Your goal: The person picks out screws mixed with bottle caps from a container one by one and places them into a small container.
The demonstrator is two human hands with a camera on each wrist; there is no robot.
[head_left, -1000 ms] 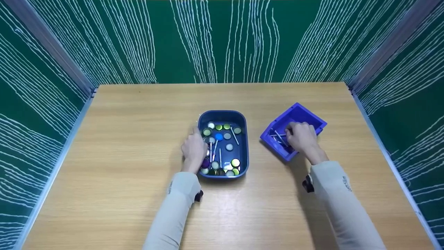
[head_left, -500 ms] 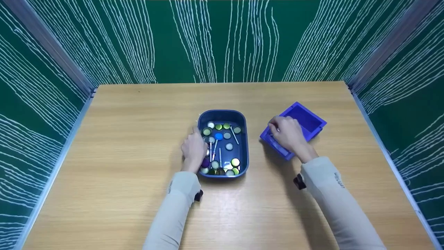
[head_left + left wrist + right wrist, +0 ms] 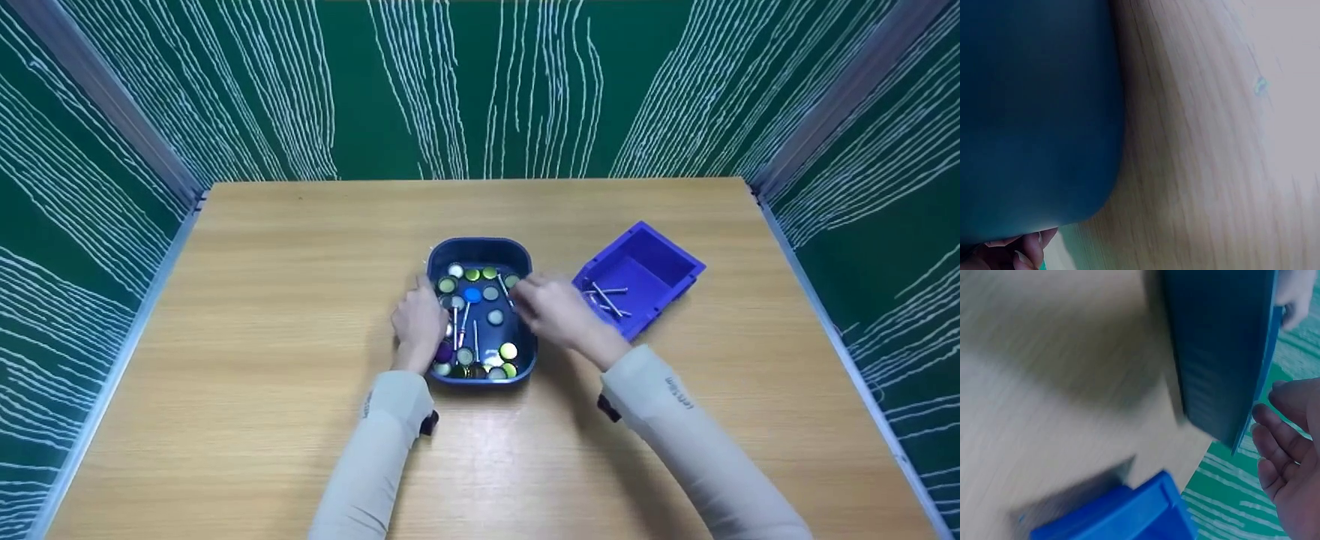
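Note:
A dark blue rectangular tub (image 3: 480, 381) holds many bottle caps, among them a bright blue cap (image 3: 472, 295), and several thin screws (image 3: 475, 341). My left hand (image 3: 420, 321) grips its left rim; in the left wrist view the curled fingers (image 3: 1030, 247) show past the tub's wall (image 3: 1039, 112). Over the right rim reaches my right hand (image 3: 559, 315), slightly blurred. In the right wrist view its thumb and fingers (image 3: 1264, 439) are loosely bent and apart, with nothing seen between them.
To the right stands a purple-blue bin (image 3: 667, 281), turned at an angle, with several screws (image 3: 610, 298) at its near left end. Both containers stand on a wooden table (image 3: 300, 300). Green walls with white streaks (image 3: 480, 90) enclose its back and sides.
My right hand has left the purple-blue bin and moved left to the tub's right rim, uncovering the screws in the bin. The left hand has stayed on the tub's left rim.

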